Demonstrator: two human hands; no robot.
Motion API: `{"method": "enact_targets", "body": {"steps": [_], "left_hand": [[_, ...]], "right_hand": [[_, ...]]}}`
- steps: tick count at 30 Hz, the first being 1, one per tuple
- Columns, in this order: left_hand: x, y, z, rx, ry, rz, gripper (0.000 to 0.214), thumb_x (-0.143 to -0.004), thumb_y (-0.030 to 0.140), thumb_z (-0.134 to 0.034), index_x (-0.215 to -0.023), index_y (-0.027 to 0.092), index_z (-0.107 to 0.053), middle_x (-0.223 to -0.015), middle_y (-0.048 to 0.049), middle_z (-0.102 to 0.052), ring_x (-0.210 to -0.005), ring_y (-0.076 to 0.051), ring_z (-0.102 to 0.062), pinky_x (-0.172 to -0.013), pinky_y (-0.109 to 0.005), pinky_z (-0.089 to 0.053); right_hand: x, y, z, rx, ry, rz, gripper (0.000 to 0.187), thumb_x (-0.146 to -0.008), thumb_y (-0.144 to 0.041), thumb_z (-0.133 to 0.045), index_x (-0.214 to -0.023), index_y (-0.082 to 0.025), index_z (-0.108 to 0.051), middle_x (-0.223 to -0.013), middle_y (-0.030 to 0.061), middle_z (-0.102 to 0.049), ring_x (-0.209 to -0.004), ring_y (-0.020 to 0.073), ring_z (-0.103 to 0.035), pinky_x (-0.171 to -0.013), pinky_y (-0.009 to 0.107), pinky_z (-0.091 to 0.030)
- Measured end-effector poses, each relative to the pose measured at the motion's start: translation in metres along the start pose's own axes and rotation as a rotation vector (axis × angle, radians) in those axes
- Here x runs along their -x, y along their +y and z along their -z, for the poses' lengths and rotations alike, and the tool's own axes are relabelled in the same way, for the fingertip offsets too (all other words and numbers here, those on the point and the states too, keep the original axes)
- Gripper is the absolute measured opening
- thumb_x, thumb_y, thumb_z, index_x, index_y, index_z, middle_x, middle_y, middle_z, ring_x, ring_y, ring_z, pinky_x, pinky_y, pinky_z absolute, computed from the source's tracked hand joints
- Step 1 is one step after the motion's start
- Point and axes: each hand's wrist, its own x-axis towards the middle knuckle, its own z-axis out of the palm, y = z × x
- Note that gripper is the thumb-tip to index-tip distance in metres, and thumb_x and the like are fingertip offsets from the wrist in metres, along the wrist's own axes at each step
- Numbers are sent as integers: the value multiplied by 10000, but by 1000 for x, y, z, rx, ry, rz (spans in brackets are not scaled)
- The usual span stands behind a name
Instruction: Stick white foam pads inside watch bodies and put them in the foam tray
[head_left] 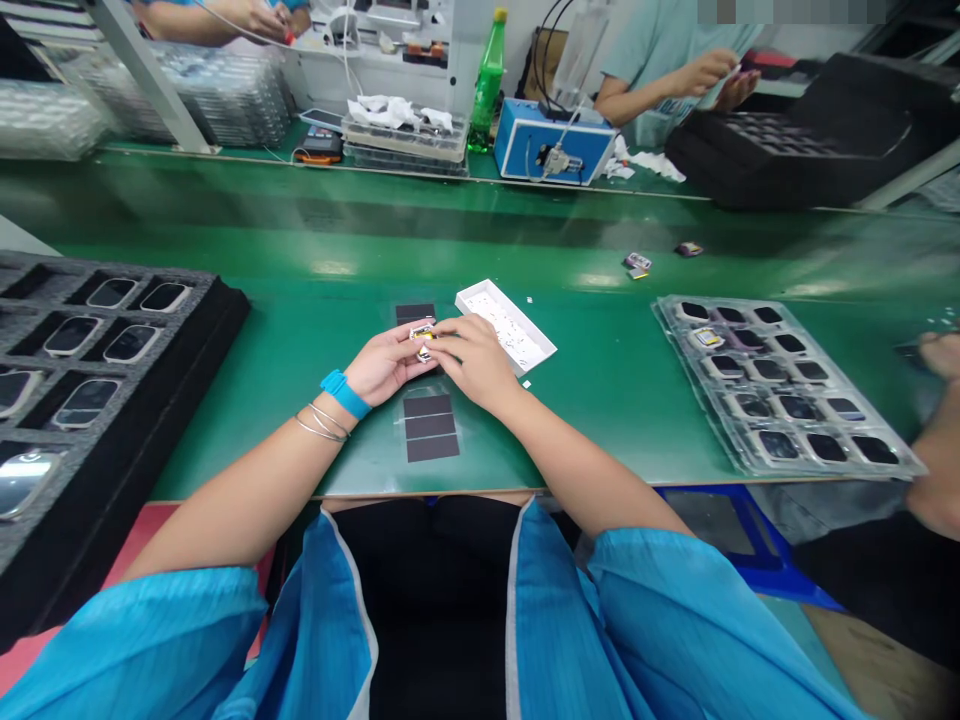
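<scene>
A small watch-like part with yellow and silver areas (423, 338) sits between my two hands over the middle of the bench. My left hand (381, 366), with a blue band at the wrist, grips it from the left, palm partly up. From the right, the bent fingers of my right hand (474, 358) press together on its edge; whether they pinch some smaller piece is hidden. Below the hands lies a sheet of dark rectangular strips (431, 428), and another dark sheet (415, 311) shows behind them. A shallow white box (541, 353) holding tiny scattered bits stands beside my right hand.
At left, a black foam tray (225, 300) carries watch units. A clear plastic tray (697, 385) of watch units lies right, near another person's arm (937, 430). Small parts (638, 263) rest farther back. Behind are a green bottle (487, 85), a blue machine (517, 143) and co-workers' hands.
</scene>
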Motion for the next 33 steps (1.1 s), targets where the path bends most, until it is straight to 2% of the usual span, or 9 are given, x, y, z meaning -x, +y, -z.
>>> {"method": "enact_targets", "body": {"steps": [1,3,5,8,15,21,26,30,33], "left_hand": [[0,-1,1,-21,-25,-17,353,-767,72,-720,-1111,140,-688,-1030,-80,-732,-887,-147,-702,-899,-317,-578],[0,-2,3,-62,-58,-51,420,-735,102,-777,-1141,143,-676,-1062,-96,-733,-926,-174,-707,-894,-335,-581],[0,-4,4,-109,-89,-68,454,-705,150,-826,-1134,136,-678,-1066,-109,-737,-921,-184,-712,-881,-339,-583],[0,-7,4,-175,-133,-83,495,-668,243,-877,-1109,121,-689,-1048,-124,-742,-907,-189,-718,-878,-328,-577],[-1,-10,2,-215,-112,-168,551,-610,347,-915,-1069,136,-697,-1047,-105,-745,-913,-192,-715,-849,-317,-582],[-7,-5,6,-195,-69,-125,505,-647,246,-883,-1104,149,-691,-1055,-100,-741,-890,-181,-712,-846,-324,-586],[-14,16,25,-141,74,-180,449,-777,209,-755,-1209,159,-643,-1099,-102,-724,-965,-173,-701,-942,-358,-549],[-22,31,50,-473,413,-448,524,-680,148,-793,-1190,177,-673,-996,-41,-706,-936,-182,-667,-959,-374,-518],[-22,35,62,-747,614,-637,597,-564,112,-869,-1134,165,-701,-976,-57,-659,-964,-226,-632,-991,-380,-479]], "right_hand": [[-1,2,0,-66,15,-44,148,-856,-209,-655,-972,-266,-728,-1157,53,-662,-1130,239,-571,-1101,515,-416],[-1,7,0,-242,20,-155,339,-798,-233,-705,-1136,-252,-673,-1269,80,-594,-1184,239,-565,-1049,463,-488],[-2,13,-1,-460,-71,-260,523,-771,-265,-716,-1276,-251,-580,-1345,91,-557,-1171,226,-594,-994,427,-540],[-2,17,-3,-704,-227,-342,546,-783,-289,-685,-1305,-234,-534,-1301,89,-614,-1104,208,-646,-945,408,-575],[1,12,-9,-772,-138,-334,492,-755,-267,-697,-1226,-208,-571,-1211,88,-676,-1093,216,-671,-988,433,-562],[-3,21,-18,-761,-91,-392,621,-727,-355,-744,-1300,-221,-547,-1150,84,-701,-984,204,-699,-925,413,-589],[-6,29,-13,-735,68,-430,608,-728,-389,-737,-1286,-230,-558,-1139,94,-719,-1000,217,-694,-964,451,-554],[-6,31,-10,-695,137,-439,508,-732,-380,-706,-1202,-220,-596,-1004,62,-743,-933,204,-696,-935,451,-550],[-6,30,-9,-610,168,-412,478,-739,-393,-683,-1167,-195,-607,-929,53,-735,-881,194,-689,-888,424,-554]]}}
